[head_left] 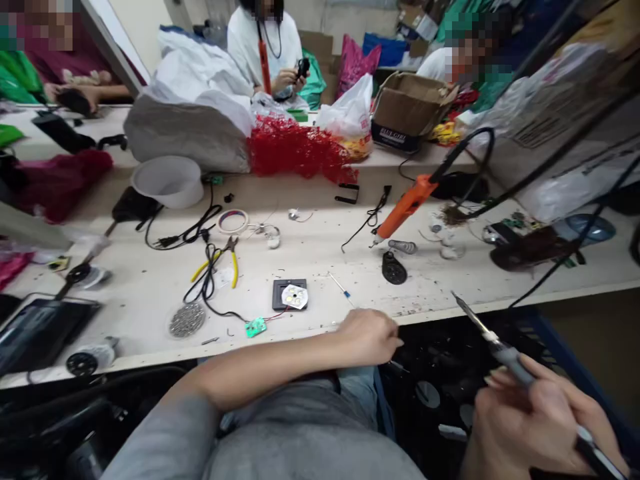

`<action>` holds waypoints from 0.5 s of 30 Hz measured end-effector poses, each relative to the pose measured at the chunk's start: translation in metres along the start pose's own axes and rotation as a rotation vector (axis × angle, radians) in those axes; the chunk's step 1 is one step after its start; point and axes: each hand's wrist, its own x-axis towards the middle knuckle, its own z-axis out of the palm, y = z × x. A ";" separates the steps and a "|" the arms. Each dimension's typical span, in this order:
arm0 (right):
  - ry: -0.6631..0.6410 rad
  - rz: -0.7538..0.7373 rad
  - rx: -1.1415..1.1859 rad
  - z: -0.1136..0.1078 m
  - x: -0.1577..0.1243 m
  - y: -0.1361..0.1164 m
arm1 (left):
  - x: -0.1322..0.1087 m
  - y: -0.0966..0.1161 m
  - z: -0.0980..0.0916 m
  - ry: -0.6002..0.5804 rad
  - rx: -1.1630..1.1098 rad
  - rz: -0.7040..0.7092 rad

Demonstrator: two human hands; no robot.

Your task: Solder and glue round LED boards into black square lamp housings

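My right hand [535,417] is wrapped round the grey handle of a soldering iron [493,341], whose tip points up and left past the bench's front edge. My left hand [371,335] is at that edge with its fingers curled down over a dark crate; a thin wire seems to stick out of it, but I cannot make out what it holds. On the bench just left of this hand lie a small black square with a white LED disc [291,295] and a green circuit board [256,327] on red and black wires.
Yellow-handled pliers [220,262], a tape roll [233,221], a white bowl [169,180], an orange electric screwdriver [406,207] and a red plastic heap [295,150] lie on the white bench [320,253]. Other people sit behind. Black cables hang at the right.
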 end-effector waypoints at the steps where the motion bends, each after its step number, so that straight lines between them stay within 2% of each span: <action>1: 0.181 -0.033 0.017 -0.001 0.004 -0.003 | 0.031 0.011 0.004 -0.076 0.051 0.048; 2: 0.313 -0.050 0.031 -0.003 0.008 -0.005 | 0.061 0.021 0.007 -0.102 0.104 0.088; 3: 0.376 -0.044 0.036 -0.005 0.010 -0.007 | 0.089 0.029 0.010 -0.090 0.157 0.127; 5: 0.359 0.012 0.009 -0.012 0.013 -0.007 | 0.134 0.041 0.012 -0.026 0.230 0.158; 7: 0.350 0.045 -0.025 -0.021 0.014 -0.001 | 0.159 0.047 0.013 0.044 0.287 0.158; 8: 0.348 0.055 -0.026 -0.026 0.015 0.003 | 0.163 0.048 0.014 0.083 0.326 0.168; 9: 0.345 0.076 -0.015 -0.029 0.015 0.007 | 0.161 0.047 0.015 0.122 0.368 0.190; 11: 0.322 0.167 0.020 -0.033 0.015 0.017 | 0.142 0.040 0.017 0.177 0.433 0.285; 13: 0.250 0.278 0.040 -0.031 0.013 0.027 | 0.109 0.025 0.016 0.144 0.448 0.340; 15: 0.105 0.356 0.015 -0.022 0.010 0.038 | 0.069 0.004 0.010 0.069 0.447 0.373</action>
